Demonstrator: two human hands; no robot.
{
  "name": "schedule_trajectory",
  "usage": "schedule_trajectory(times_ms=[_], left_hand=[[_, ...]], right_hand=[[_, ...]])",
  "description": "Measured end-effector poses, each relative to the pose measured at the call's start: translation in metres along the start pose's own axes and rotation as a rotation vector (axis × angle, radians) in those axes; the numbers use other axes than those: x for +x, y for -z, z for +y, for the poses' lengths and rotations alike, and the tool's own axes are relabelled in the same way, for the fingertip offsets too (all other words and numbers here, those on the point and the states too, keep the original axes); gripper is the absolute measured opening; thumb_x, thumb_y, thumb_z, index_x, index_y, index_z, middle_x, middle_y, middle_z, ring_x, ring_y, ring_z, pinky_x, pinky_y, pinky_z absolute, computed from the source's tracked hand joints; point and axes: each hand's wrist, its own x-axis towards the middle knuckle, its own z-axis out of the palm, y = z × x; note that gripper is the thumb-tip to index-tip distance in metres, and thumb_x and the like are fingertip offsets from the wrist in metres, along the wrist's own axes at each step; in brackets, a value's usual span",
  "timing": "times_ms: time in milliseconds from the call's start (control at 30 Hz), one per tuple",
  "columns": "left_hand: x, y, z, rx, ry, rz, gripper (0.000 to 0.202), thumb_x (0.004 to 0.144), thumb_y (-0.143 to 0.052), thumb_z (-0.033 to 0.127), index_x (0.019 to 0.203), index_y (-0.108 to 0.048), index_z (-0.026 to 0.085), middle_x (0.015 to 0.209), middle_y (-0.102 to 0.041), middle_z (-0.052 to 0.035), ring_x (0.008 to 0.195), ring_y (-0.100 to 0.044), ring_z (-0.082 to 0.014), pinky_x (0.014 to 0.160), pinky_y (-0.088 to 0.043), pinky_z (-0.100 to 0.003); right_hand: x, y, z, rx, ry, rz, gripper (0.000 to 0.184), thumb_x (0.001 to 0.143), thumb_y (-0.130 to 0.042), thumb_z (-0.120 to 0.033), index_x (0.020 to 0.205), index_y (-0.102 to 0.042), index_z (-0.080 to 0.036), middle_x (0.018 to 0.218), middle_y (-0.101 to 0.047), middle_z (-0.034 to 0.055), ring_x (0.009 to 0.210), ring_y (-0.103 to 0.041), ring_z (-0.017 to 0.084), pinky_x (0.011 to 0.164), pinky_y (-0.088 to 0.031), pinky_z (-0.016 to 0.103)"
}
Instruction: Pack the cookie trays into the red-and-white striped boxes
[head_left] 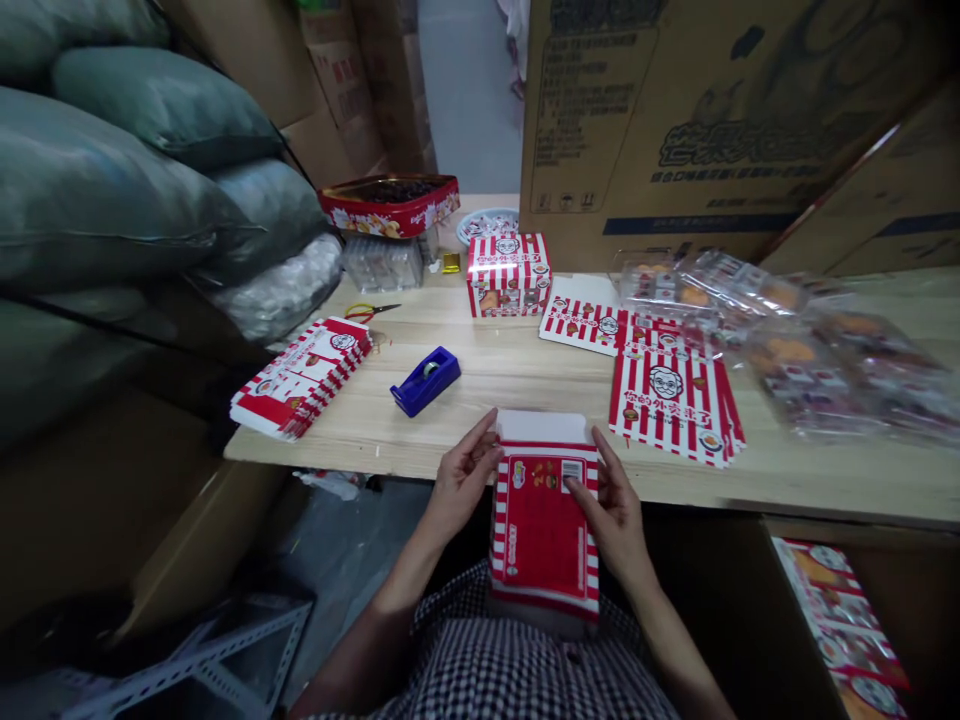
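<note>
Between my hands is a red-and-white striped cardboard box (544, 530), its red printed panel facing up and a white end flap raised at the far end. My left hand (466, 475) grips its far left corner, thumb and fingers pinching the edge by the flap. On the right side, my right hand (611, 500) holds the box with the thumb on the red panel near the barcode and the fingers along the edge. The near end of the box rests against a checked garment. Beyond it on the table lies a blue tape dispenser (426, 381).
A stack of flat striped cartons (304, 380) lies left, near yellow-handled scissors (367, 311). An assembled box (509, 275) stands at the back. Flat printed sheets (671, 395) and clear-wrapped food packs (806, 365) lie right. Behind are a red tin (390, 215) and a large brown carton (652, 225).
</note>
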Motion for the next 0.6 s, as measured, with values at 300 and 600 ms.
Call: schedule_trajectory(times_ms=[300, 600], left_hand=[[-0.012, -0.011, 0.006, -0.045, 0.015, 0.008, 0.059, 0.091, -0.064, 0.04, 0.145, -0.045, 0.025, 0.133, -0.065, -0.0114, 0.118, -0.065, -0.0256, 0.103, -0.049, -0.038], [-0.018, 0.008, 0.007, 0.025, 0.083, -0.044, 0.033, 0.095, -0.058, 0.039, 0.122, -0.056, 0.022, 0.109, -0.07, -0.0057, 0.094, -0.065, -0.0183, 0.084, -0.051, -0.027]], right_hand=[[-0.005, -0.011, 0.003, -0.015, 0.087, 0.051, 0.079, 0.082, -0.076, -0.033, 0.151, -0.038, -0.036, 0.145, -0.057, 0.005, 0.128, -0.058, 0.028, 0.109, -0.048, 0.047], [0.001, -0.001, -0.016, 0.042, -0.041, -0.132, 0.035, 0.086, -0.073, -0.039, 0.119, -0.066, -0.029, 0.124, -0.07, 0.0047, 0.117, -0.064, 0.026, 0.102, -0.05, 0.04]])
